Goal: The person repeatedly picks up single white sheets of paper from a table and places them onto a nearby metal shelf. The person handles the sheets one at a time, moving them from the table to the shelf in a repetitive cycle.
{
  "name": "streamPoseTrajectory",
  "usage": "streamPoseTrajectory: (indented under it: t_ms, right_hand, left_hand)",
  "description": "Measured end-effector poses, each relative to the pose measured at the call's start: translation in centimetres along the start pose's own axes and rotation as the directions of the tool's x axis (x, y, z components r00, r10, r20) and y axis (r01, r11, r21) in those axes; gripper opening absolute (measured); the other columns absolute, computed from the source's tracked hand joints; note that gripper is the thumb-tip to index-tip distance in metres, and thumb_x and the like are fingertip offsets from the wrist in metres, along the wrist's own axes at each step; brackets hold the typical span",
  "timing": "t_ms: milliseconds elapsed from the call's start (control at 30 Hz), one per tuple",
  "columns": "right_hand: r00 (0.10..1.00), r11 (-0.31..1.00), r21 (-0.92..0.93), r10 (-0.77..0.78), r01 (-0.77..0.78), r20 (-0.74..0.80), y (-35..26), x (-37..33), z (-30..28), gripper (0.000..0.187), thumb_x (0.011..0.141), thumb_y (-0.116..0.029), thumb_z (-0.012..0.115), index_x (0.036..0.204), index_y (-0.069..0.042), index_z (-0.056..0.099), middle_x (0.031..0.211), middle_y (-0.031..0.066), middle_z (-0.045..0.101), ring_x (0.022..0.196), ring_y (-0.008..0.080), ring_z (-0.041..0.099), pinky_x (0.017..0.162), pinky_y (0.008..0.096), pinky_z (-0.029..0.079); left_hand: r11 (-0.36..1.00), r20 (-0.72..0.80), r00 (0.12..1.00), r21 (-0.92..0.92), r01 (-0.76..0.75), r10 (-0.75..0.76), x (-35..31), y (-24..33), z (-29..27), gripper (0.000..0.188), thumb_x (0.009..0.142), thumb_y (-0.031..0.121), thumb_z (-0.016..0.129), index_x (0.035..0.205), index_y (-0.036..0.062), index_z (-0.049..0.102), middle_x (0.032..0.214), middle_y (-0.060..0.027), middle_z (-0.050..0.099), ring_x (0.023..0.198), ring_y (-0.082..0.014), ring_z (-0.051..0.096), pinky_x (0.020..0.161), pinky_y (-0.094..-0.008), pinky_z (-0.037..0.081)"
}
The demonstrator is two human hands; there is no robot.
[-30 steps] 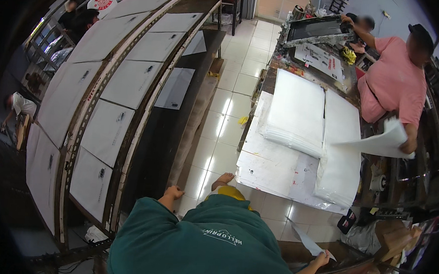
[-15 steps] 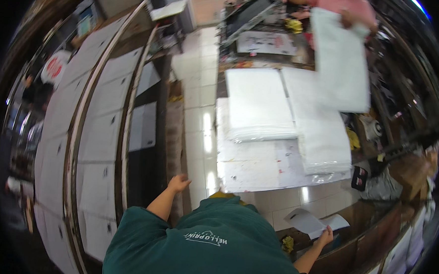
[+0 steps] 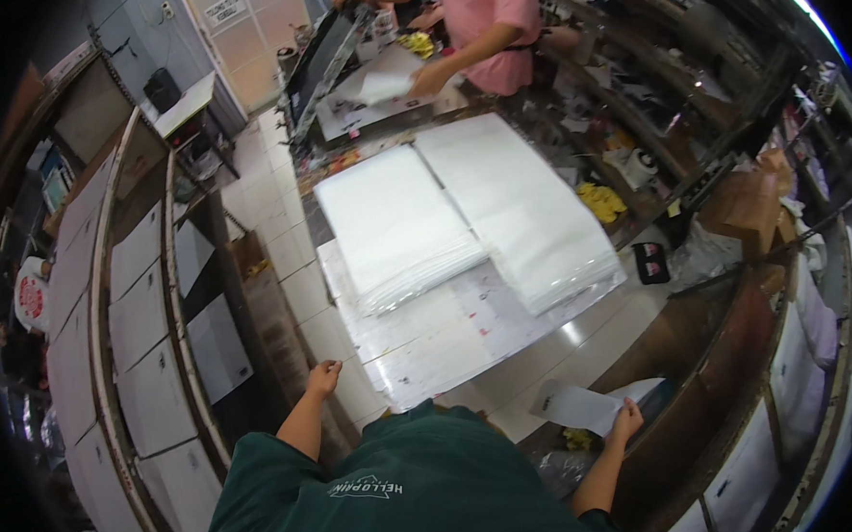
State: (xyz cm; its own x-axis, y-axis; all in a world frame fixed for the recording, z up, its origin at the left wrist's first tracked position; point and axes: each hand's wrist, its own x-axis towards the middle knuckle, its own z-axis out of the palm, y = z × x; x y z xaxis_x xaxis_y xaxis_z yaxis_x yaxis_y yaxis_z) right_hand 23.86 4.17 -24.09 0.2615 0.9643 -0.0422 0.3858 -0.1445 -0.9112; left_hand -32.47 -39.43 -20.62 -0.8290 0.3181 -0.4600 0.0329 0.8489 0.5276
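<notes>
My right hand (image 3: 627,421) is closed on the near edge of a thin white sheet (image 3: 573,407), which is bent in the middle and bears a small dark mark. It hangs beside the brown boards at the right. My left hand (image 3: 323,377) hangs over the aisle with loosely bent fingers and nothing visible in it. Ahead lie two piles of white sheets, a left stack (image 3: 399,221) and a longer right stack (image 3: 516,198), side by side on a white-topped table (image 3: 421,357).
On the left, long slanted racks carry rows of white sheets (image 3: 154,396). Beyond the table, a co-worker in a pink shirt (image 3: 487,28) holds a tilted frame (image 3: 326,68) and a white sheet (image 3: 385,88). A cardboard box (image 3: 742,207) and yellow cloth (image 3: 603,203) are at right.
My view has swung to the right and my left hand's fingers have drawn in. The co-worker's white sheet has gone from above the right stack to beside the frame. My right hand keeps its sheet.
</notes>
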Motion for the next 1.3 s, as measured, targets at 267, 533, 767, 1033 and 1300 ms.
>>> streamPoseTrajectory:
  t_ms: [267, 533, 767, 1033, 1300]
  right_hand:
    - [0.992, 0.979, -0.194, 0.077, -0.057, 0.1, -12.4, 0.8, -3.3, 0.043, 0.067, 0.005, 0.043, 0.103, -0.005, 0.065, 0.093, 0.0121, 0.065, 0.084, 0.0184, 0.059, 0.077, 0.0278, 0.045]
    - [0.994, 0.971, -0.216, -0.091, 0.101, 0.055, -11.9, 5.0, -1.7, 0.036, 0.064, 0.001, 0.05, 0.096, -0.007, 0.066, 0.095, 0.0204, 0.062, 0.092, 0.0328, 0.059, 0.082, 0.0346, 0.046]
    - [0.997, 0.993, -0.117, -0.025, 0.034, 0.075, -10.3, 1.4, -3.1, 0.037, 0.066, 0.0, 0.048, 0.099, -0.006, 0.064, 0.094, 0.0205, 0.063, 0.091, 0.0331, 0.059, 0.082, 0.036, 0.046]
    - [0.996, 0.995, -0.084, -0.053, 0.047, -0.065, -10.4, -3.0, -8.7, 0.038, 0.067, 0.002, 0.045, 0.101, -0.003, 0.063, 0.103, 0.0199, 0.06, 0.098, 0.0334, 0.057, 0.088, 0.0369, 0.044]
    - [0.977, 0.986, -0.125, -0.132, 0.112, -0.169, -7.6, -8.4, -13.4, 0.038, 0.069, 0.002, 0.043, 0.102, -0.003, 0.062, 0.111, 0.016, 0.058, 0.106, 0.0325, 0.052, 0.092, 0.0384, 0.04]
  left_hand:
    - [0.596, -0.059, 0.996, -0.798, -0.089, 0.069, 2.6, -5.4, 14.6, 0.04, 0.088, 0.03, 0.044, 0.107, -0.0029, 0.055, 0.101, -0.01, 0.06, 0.087, -0.0239, 0.058, 0.08, -0.036, 0.045]
    - [0.852, -0.216, 0.937, -0.506, 0.134, -0.276, -1.9, 4.3, 13.6, 0.042, 0.089, 0.034, 0.044, 0.11, -0.0004, 0.052, 0.109, -0.0137, 0.055, 0.098, -0.0256, 0.053, 0.082, -0.039, 0.043]
    - [0.835, -0.815, 0.507, -0.054, -0.548, 0.28, -6.3, 19.9, 5.4, 0.036, 0.088, 0.033, 0.047, 0.104, 0.0015, 0.055, 0.106, -0.0168, 0.054, 0.096, -0.0282, 0.053, 0.079, -0.0401, 0.043]
    - [0.038, -0.574, 0.065, -0.06, -0.997, 0.816, -15.2, 45.2, 2.0, 0.042, 0.089, 0.029, 0.052, 0.119, -0.0006, 0.047, 0.116, -0.0171, 0.05, 0.099, -0.0269, 0.051, 0.086, -0.0365, 0.041]
    - [-0.782, -0.127, -0.907, -0.562, -0.268, 0.402, -46.7, 57.8, 3.5, 0.044, 0.081, 0.037, 0.05, 0.098, -0.0019, 0.059, 0.083, -0.0163, 0.055, 0.076, -0.0294, 0.052, 0.066, -0.038, 0.04]
